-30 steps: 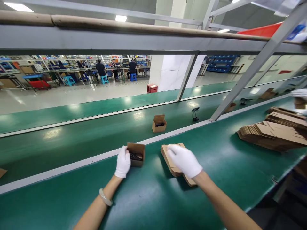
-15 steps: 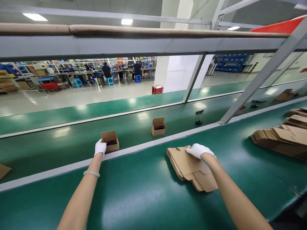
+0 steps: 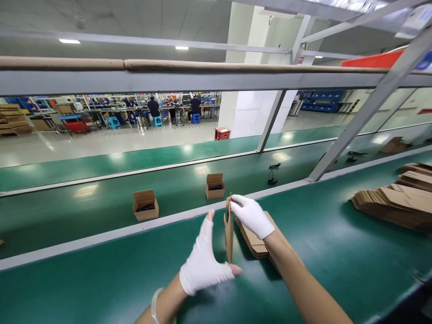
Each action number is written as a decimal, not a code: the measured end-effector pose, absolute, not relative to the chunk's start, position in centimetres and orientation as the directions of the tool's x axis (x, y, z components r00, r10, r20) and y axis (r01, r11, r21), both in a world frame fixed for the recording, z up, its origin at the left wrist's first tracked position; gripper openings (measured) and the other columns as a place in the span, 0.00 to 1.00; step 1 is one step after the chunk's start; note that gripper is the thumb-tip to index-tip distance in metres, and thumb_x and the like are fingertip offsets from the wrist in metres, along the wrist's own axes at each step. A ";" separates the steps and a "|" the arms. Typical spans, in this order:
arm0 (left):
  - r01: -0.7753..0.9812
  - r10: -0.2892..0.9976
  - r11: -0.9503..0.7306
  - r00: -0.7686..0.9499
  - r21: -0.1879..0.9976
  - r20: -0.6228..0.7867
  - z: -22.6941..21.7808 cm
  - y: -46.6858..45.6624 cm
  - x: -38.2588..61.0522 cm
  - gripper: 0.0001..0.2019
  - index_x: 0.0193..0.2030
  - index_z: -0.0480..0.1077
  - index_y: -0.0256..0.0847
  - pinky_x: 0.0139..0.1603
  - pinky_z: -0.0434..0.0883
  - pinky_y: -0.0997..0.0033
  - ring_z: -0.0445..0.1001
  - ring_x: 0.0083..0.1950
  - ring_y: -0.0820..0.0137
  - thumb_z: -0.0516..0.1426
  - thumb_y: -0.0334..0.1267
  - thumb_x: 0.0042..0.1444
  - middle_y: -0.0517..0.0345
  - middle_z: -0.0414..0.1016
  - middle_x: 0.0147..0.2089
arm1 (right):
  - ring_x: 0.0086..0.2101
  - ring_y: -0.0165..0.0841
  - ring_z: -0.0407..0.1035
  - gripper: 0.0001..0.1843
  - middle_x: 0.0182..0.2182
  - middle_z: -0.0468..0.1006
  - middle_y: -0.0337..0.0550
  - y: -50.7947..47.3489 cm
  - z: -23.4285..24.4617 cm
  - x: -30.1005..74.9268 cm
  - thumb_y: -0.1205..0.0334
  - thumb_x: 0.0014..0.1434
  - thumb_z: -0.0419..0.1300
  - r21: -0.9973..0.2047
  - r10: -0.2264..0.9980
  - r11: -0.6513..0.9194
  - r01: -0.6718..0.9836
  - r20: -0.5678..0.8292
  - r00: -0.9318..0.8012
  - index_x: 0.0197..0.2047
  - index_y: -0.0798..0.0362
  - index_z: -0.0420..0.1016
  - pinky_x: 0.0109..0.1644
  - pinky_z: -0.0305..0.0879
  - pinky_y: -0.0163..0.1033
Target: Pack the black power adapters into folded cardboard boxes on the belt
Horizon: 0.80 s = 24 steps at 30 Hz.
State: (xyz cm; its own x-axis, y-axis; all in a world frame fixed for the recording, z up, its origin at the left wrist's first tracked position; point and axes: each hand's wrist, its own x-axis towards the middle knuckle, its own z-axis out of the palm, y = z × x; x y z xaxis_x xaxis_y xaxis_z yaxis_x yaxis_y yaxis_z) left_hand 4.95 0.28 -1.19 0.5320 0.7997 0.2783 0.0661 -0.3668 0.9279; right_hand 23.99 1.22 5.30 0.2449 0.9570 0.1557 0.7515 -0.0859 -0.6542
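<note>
My right hand, in a white glove, pinches the top of a flat folded cardboard box, which stands on edge above the green work surface. Close to its left side is my left hand, gloved with bare fingertips showing, thumb and fingers spread wide. Whether the left hand touches the cardboard I cannot tell. Behind my right hand and forearm lies a small stack of flat cardboard boxes, partly hidden. Two open boxes with dark contents, a left one and a right one, stand on the belt beyond.
A larger pile of flat cardboard lies at the right. Black cables with a plug rest on the far belt. A slanted metal post and a rail cross the view. People sit at benches far behind.
My right hand has lifted a flat box off the small stack and turned it on edge, moving left. My left hand has left the open box and come over to the cardboard.
</note>
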 end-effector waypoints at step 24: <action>-0.154 0.907 -0.147 0.372 0.977 0.195 -0.6 2.2 2.0 0.27 0.51 0.61 0.37 0.47 0.71 0.64 0.73 0.48 0.58 0.59 0.51 0.48 0.46 0.72 0.49 | 0.33 0.37 0.65 0.14 0.28 0.74 0.45 -1.7 8.0 20.0 0.55 0.60 0.53 0.146 0.746 0.354 0.924 0.552 -0.373 0.42 0.56 0.72 0.55 0.54 0.50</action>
